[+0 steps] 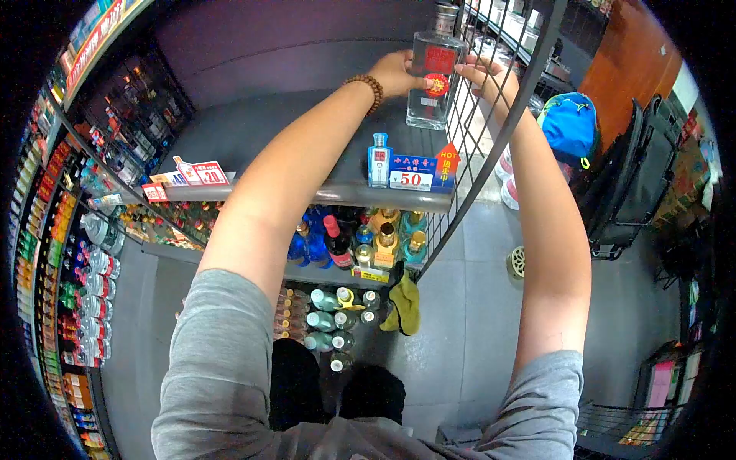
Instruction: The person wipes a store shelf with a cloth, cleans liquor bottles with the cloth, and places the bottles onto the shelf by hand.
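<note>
A clear square-sided glass bottle (426, 109) with a red label and a silver cap stands upright at the right end of the grey top shelf (284, 130). My left hand (395, 74) grips its left side, thumb across the front by a round red sticker. From the right, my right hand (492, 77) holds the bottle's other edge with its fingers. A black wire grid (479, 115) runs close beside this hand. A bead bracelet (373, 90) circles my left wrist. Below the bottle, a blue price sign (411, 170) reading 50 is fixed to the shelf's front edge.
More price tags (201, 172) line the shelf edge at left. Several bottles (337, 241) fill the shelf below, and others (323, 320) stand on the floor near my feet. A yellow-green cloth (402, 305) hangs beside them. A blue bag (569, 126) and folded black frames (625, 176) are at right.
</note>
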A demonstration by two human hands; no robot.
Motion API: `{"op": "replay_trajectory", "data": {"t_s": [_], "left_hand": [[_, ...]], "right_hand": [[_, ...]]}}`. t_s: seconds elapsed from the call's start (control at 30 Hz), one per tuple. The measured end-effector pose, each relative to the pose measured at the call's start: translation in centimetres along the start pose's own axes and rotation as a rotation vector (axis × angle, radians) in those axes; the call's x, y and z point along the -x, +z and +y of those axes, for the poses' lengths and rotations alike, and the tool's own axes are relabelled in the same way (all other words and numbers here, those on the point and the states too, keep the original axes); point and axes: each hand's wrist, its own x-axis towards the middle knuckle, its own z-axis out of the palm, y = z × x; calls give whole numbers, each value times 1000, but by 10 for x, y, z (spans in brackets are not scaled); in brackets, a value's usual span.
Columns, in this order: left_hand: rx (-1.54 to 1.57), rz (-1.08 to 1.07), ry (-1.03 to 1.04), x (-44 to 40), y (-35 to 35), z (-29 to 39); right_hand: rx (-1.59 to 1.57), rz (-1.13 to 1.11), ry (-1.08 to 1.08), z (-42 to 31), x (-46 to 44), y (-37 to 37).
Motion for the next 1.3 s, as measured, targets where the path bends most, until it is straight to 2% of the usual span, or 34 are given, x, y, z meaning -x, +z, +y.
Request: {"op": "replay_trajectory", "data": {"t_s": [0.07,0.17,0.27,0.4,0.5,0.53,0.57,0.63,0.7,0.73,0.77,0.8,0.83,0.87,0.9,0.93,1.0,1.03,1.07,1.13,1.17,1.23,1.3], "left_hand": [[29,-58,25,9,-3,10],[7,-104,-15,17,-7,24],[-3,9,-11,28,-2,32],[18,-7,-2,8,1,7],[78,-40,-62,29,-1,28],[-78,88,-19,29,-1,24],[-235,212,23,31,-2,22],[-123,308,106,39,-15,17],[42,335,248,65,-29,17],[86,348,293,99,-36,36],[140,296,287,132,-44,47],[85,290,187,170,-51,76],[73,194,294,194,-61,52],[276,203,284,224,-58,47],[320,180,136,259,-57,45],[278,118,134,287,-57,28],[316,195,-65,343,-44,-4],[287,248,-288,368,-32,-17],[291,286,-528,391,-19,-35],[386,369,-603,437,19,-67],[426,422,-732,453,40,-64],[458,253,-806,490,71,-83],[546,90,-770,509,94,-88]], "right_hand": [[-19,-11,53,-3,0,-1],[-38,-7,9,-6,4,1],[-59,2,39,-8,5,1],[51,-39,29,-10,5,-1],[74,22,81,-10,4,-6],[8,46,30,-19,14,-8],[153,59,44,-25,16,-15],[352,66,-72,-28,34,-38],[331,38,-84,-24,71,-69],[284,138,-19,-40,105,-69],[239,236,54,-51,140,-66],[186,261,91,-38,165,-74],[137,286,130,-18,190,-85],[165,261,218,-1,217,-91],[194,234,299,14,242,-93],[255,246,437,30,267,-88],[398,234,665,61,312,-71],[481,203,763,75,332,-59],[387,168,777,89,351,-48],[276,102,777,118,386,-25],[263,69,765,137,400,-12],[426,24,626,173,427,19],[499,-55,688,194,437,52]]}}
